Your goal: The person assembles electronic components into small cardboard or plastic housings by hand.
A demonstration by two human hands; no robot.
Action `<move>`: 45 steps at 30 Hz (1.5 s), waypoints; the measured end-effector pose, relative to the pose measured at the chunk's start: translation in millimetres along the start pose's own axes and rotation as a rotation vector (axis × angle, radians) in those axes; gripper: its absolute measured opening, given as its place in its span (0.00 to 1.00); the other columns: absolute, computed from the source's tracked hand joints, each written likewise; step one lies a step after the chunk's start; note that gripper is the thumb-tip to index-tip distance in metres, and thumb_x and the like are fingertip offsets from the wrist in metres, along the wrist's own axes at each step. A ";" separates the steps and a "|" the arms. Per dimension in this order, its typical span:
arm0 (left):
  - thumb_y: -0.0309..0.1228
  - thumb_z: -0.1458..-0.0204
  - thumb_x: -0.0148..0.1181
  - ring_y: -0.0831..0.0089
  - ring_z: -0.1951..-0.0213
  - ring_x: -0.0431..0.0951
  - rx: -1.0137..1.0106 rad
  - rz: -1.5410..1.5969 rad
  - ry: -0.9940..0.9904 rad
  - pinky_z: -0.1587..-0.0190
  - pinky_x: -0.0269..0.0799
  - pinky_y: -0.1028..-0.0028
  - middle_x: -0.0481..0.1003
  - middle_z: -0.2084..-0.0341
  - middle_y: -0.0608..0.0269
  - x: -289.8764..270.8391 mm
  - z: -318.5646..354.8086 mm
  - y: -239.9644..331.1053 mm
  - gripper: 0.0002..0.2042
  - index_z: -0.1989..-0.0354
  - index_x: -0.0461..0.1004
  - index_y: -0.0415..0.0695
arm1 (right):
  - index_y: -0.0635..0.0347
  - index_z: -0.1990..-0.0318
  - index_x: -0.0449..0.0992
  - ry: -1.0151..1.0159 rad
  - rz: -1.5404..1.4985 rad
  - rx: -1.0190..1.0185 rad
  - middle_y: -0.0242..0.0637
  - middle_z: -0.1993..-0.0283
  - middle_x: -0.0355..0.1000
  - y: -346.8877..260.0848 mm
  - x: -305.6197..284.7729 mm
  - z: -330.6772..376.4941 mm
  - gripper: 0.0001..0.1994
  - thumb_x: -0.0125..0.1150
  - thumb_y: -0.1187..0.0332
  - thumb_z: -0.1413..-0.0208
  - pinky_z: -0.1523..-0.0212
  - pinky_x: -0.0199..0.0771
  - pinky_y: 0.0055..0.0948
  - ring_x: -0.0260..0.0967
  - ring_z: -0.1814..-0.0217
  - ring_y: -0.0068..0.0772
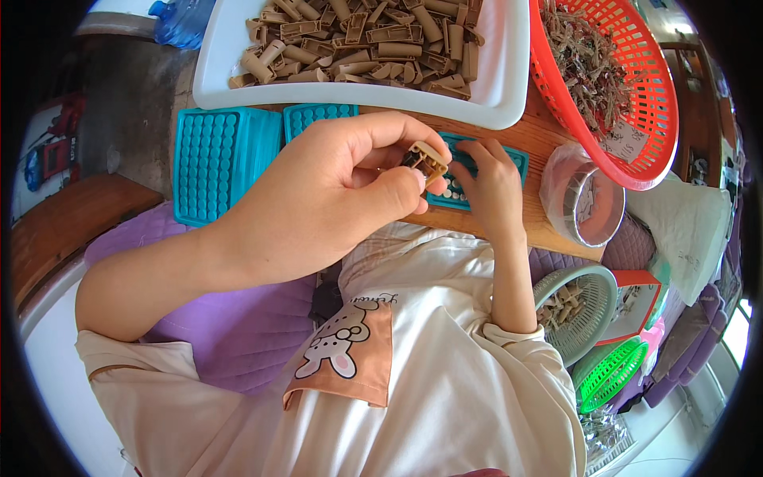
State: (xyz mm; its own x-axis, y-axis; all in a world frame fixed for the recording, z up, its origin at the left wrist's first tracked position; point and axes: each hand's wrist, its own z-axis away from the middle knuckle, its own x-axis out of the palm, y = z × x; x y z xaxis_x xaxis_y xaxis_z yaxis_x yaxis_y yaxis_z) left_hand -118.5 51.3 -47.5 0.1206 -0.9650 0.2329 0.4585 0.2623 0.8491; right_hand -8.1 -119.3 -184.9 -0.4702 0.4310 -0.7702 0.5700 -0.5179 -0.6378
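Note:
My left hand [358, 171] is closed around a tan plastic shell [427, 161], pinched between thumb and fingers with its hollow side showing. Something dark sits inside the shell; its kind is too small to tell. My right hand [493, 187] reaches over a teal tray [515, 164], fingers bent downward and thumb apart from the forefinger. Small round whitish pieces [453, 191] lie in that tray, beside the right thumb. Nothing shows between the right fingers, though their tips are partly hidden.
A white tub [358, 97] heaped with tan shells [397, 49] stands at the back. Teal trays [208, 167] are on the left. On the right are a red basket [664, 111] of thin metal-looking parts, a clear round container [584, 195], and a grey basket [600, 298].

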 end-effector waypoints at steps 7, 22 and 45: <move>0.26 0.51 0.45 0.79 0.65 0.69 -0.035 -0.041 -0.024 0.61 0.66 0.79 0.69 0.67 0.61 1.4 0.8 -2.3 0.11 0.58 0.63 0.38 | 0.63 0.75 0.69 -0.069 0.013 0.121 0.42 0.73 0.67 0.4 2.5 -5.9 0.09 0.60 0.69 0.65 0.72 0.65 0.35 0.65 0.73 0.44; 0.26 0.50 0.45 0.77 0.62 0.70 -0.024 -0.102 -0.035 0.59 0.66 0.78 0.68 0.65 0.61 3.9 1.3 -3.6 0.12 0.56 0.62 0.37 | 0.65 0.74 0.69 -0.067 0.066 0.120 0.45 0.76 0.68 0.1 -8.8 -11.1 0.05 0.54 0.73 0.60 0.73 0.65 0.34 0.66 0.74 0.44; 0.26 0.51 0.46 0.80 0.67 0.70 -0.099 -0.010 0.003 0.63 0.67 0.80 0.69 0.68 0.63 -0.6 -0.1 -1.4 0.12 0.57 0.63 0.38 | 0.64 0.70 0.71 0.379 -0.554 -0.297 0.39 0.69 0.67 -74.9 -29.9 13.4 0.12 0.56 0.84 0.67 0.75 0.64 0.21 0.64 0.73 0.28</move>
State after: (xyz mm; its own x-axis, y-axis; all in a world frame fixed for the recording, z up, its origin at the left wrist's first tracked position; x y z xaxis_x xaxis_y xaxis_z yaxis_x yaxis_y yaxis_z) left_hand -119.1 51.5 -48.9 0.1180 -0.9675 0.2237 0.5442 0.2514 0.8004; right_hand -45.8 -103.3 -114.1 -0.5077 0.8253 -0.2473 0.5001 0.0485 -0.8646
